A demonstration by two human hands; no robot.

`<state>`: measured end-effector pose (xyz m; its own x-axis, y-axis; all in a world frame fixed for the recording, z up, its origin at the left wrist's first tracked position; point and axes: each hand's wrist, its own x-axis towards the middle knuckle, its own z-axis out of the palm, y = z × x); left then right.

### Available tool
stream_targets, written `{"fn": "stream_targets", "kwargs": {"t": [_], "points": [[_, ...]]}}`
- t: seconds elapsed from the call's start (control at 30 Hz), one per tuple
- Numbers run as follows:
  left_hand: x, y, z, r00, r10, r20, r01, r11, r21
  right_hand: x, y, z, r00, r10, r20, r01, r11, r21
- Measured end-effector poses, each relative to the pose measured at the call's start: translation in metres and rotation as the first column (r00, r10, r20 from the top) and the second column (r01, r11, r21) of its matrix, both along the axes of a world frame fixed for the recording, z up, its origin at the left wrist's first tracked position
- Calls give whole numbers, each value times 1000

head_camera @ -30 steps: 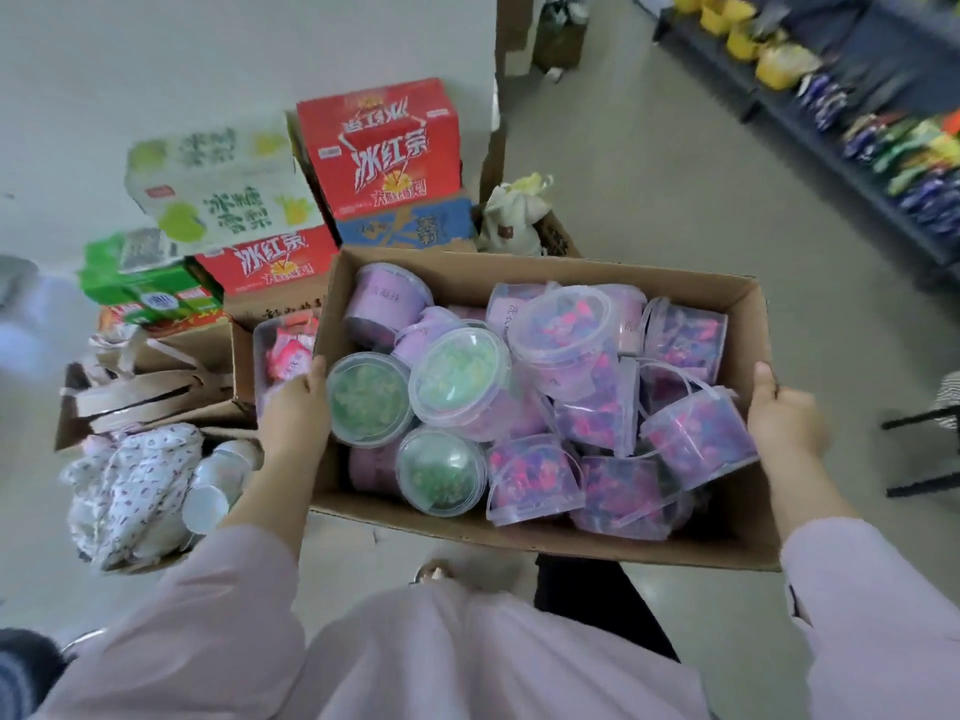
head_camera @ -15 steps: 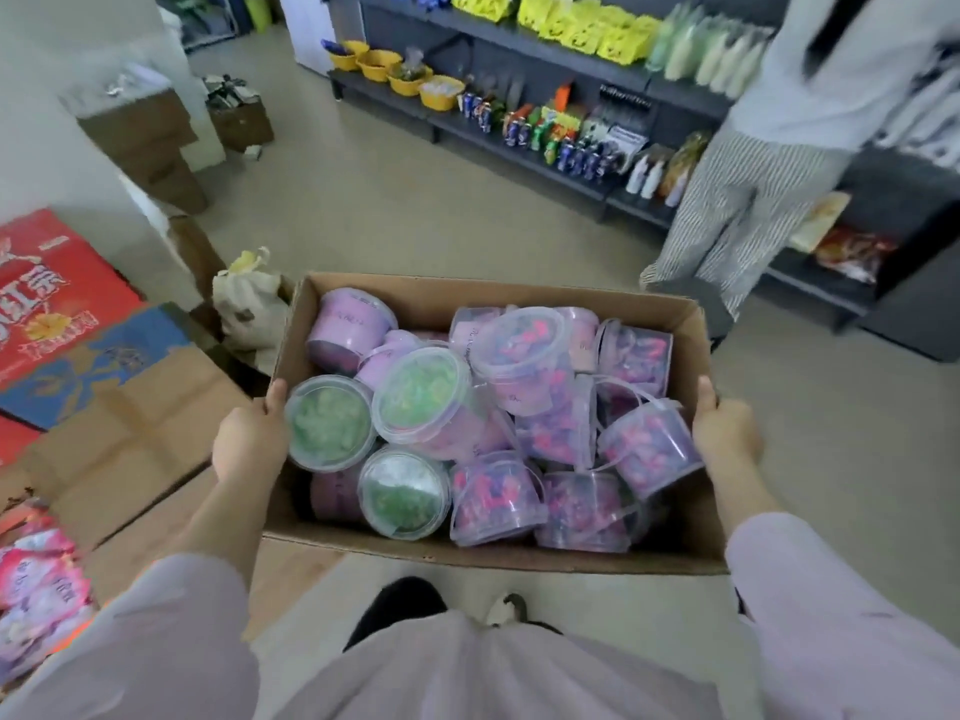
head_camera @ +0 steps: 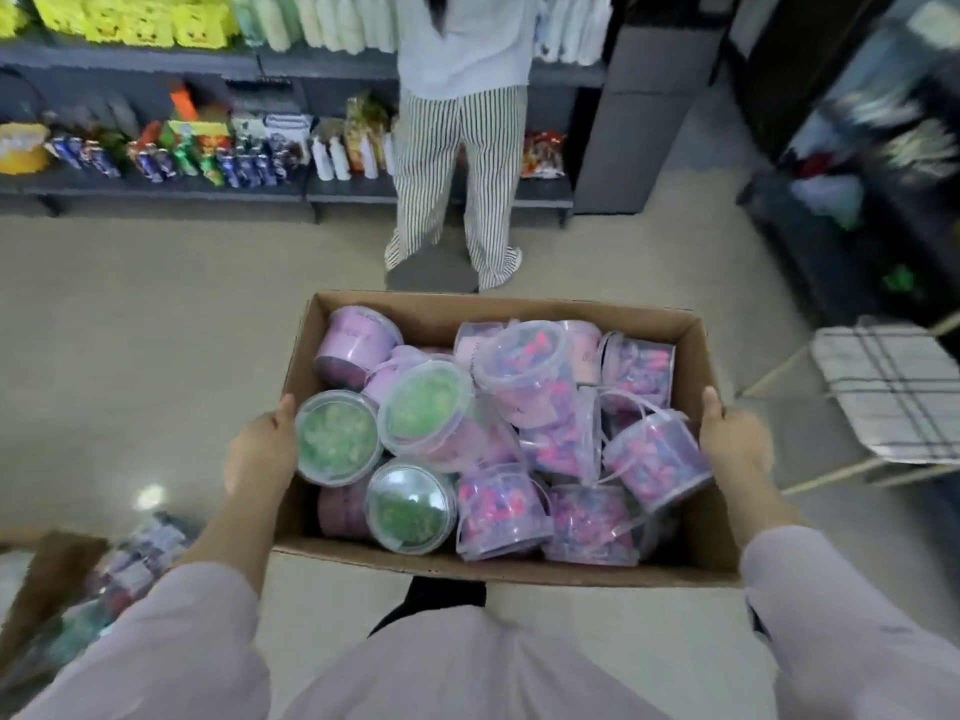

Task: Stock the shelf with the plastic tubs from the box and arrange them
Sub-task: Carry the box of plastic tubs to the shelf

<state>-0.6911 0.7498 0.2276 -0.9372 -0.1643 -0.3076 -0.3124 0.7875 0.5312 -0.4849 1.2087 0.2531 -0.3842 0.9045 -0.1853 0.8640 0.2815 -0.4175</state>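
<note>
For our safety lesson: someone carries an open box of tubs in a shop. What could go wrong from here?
1. A person stands right ahead, before the shelf; the box could bump them.
2. The tubs lie piled loosely, some tilted; if the box tips, they might spill.

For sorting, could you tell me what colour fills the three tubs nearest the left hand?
Green: those tubs show it best in the head view.

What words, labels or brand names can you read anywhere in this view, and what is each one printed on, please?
No text is legible.
Label on the purple tub in the cardboard box: faint script, too blurred to read.
Print on the packets on the shelf: too small and blurred to read.
</note>
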Motion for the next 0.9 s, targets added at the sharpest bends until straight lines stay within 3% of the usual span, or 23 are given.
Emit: {"fn": "stream_targets", "kwargs": {"t": [0.2,0.4,0.7,0.9], "points": [[-107,196,-6,960,-278,41,277,960,47,26,111,2,954,-292,65,292,956,3],[-154,408,7,813,-583,4,582,812,-52,70,213,-9,822,-564,73,567,823,-33],[-170,692,9,622,-783,-5,775,616,-143,98,368,-25,623,-776,98,782,617,-85],[-173,854,7,496,-868,-12,861,494,-122,113,456,-23,511,-855,90,858,502,-105]]}}
